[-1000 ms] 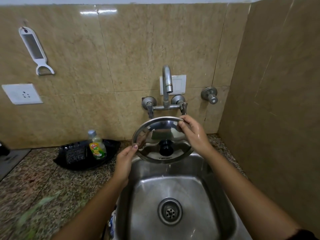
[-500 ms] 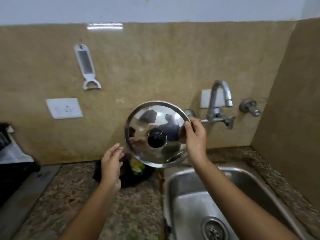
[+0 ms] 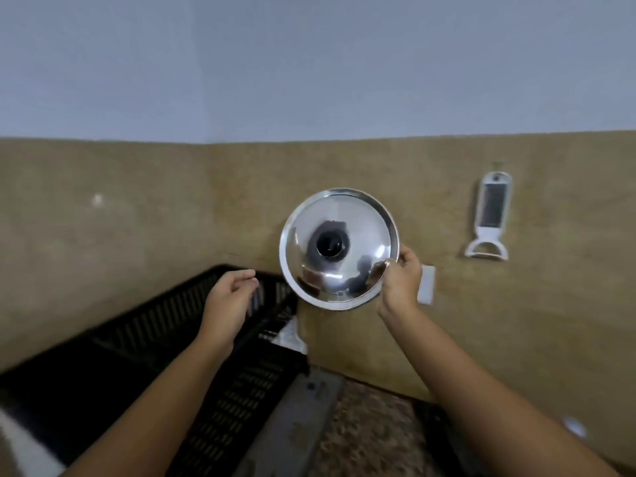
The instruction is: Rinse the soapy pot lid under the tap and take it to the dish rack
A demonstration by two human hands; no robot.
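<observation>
The black slatted dish rack (image 3: pixel 192 342) fills the lower left, below and to the left of the right hand's grip, its far rim running behind the left hand. The tiled wall (image 3: pixel 137 235) stands behind everything. The steel pot lid (image 3: pixel 339 248) is held up in the air in front of that wall, tilted so its domed top and black knob (image 3: pixel 329 244) face the camera; it rises up and to the left of the grip, above the rack's right end and not touching it. The right hand (image 3: pixel 401 280) pinches the lid's lower right rim, thumb on the front face. The left hand (image 3: pixel 230 295) is empty, fingers loosely curled, left of the lid and apart from it. A white peeler (image 3: pixel 490 215) hangs on the wall to the right of the grip.
</observation>
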